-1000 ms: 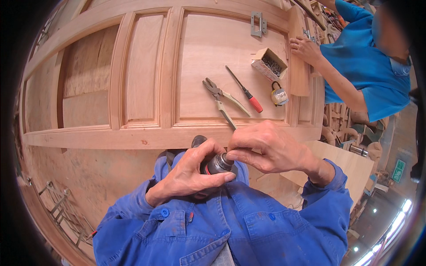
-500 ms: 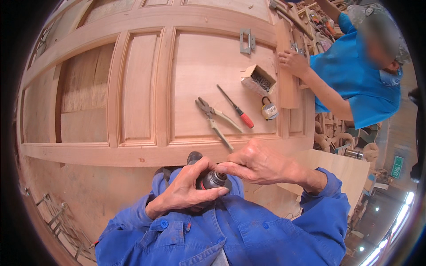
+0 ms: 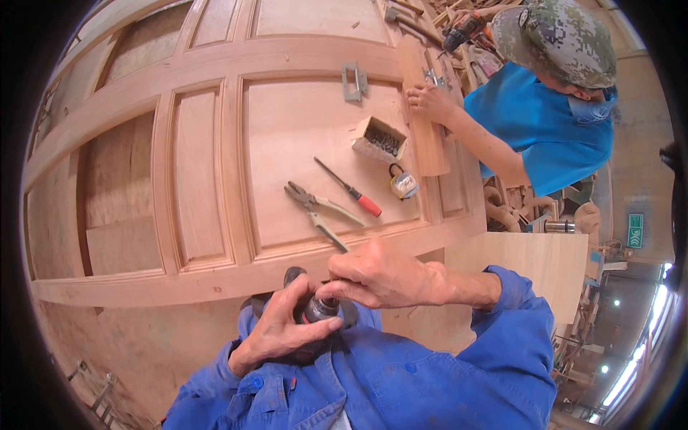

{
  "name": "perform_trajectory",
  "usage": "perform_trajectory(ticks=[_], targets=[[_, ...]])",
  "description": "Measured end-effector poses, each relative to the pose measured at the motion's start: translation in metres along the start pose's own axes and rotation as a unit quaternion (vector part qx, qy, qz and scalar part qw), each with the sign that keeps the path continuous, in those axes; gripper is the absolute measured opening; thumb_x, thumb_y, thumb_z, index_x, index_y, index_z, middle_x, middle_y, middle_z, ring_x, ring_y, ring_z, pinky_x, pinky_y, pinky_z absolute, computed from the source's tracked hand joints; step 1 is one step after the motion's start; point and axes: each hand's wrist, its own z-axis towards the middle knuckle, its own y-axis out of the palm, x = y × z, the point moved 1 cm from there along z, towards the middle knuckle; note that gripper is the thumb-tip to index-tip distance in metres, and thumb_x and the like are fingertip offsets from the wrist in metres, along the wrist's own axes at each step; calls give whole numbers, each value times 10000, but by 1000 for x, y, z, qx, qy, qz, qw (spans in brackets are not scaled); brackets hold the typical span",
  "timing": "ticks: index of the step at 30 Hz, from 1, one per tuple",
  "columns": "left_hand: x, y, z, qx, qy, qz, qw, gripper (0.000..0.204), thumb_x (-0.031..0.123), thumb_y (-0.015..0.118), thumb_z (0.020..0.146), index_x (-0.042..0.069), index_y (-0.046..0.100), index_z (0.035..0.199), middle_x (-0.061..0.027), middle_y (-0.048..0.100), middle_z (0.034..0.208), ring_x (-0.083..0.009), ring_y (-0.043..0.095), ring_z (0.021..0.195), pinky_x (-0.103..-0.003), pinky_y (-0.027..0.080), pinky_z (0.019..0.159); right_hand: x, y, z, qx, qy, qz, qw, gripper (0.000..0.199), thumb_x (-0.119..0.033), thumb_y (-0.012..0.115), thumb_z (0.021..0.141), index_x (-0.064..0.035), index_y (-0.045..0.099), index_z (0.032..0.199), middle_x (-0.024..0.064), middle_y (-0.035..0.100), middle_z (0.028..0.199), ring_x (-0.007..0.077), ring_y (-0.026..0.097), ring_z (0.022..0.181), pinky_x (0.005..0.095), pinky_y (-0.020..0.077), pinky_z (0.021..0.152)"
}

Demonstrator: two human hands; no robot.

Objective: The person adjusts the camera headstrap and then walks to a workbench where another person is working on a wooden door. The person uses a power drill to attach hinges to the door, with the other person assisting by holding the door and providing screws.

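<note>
Close to my body, my left hand is wrapped round a dark power drill, its chuck pointing up between thumb and fingers. My right hand is closed in a pinch right at the chuck's mouth; what its fingertips grip is hidden. Beyond my hands, on a wooden panel door, lie pliers with pale handles and a red-handled screwdriver. An open cardboard box of screws and a tape measure are to their right.
A metal hinge lies farther back on the door. At right, a co-worker in a blue shirt rests one hand on a wooden strip and holds another drill. A pale board sits beside my right arm.
The view has shifted, so the door's objects appear farther left. My hands keep the same hold at the chuck. The co-worker's head has turned down, and their drill has come into view.
</note>
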Motion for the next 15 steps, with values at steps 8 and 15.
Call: perform_trajectory(ticks=[8, 15], targets=[[4, -2, 2, -8, -4, 0, 1000, 441, 272, 843, 832, 17, 572, 1068, -58, 634, 807, -118, 594, 742, -301, 475, 647, -14, -9, 1, 38, 27, 67, 997, 264, -266, 715, 945, -12, 644, 925, 157, 681, 829, 364, 666, 751, 442, 519, 638], [1, 0, 1, -15, 51, 24, 998, 425, 244, 830, 834, 8, 573, 1077, -83, 668, 851, -140, 641, 786, -302, 504, 686, -4, -15, -1, -125, 12, -31, 992, 234, -232, 690, 970, -4, 644, 943, 139, 680, 860, 351, 656, 741, 419, 506, 619]])
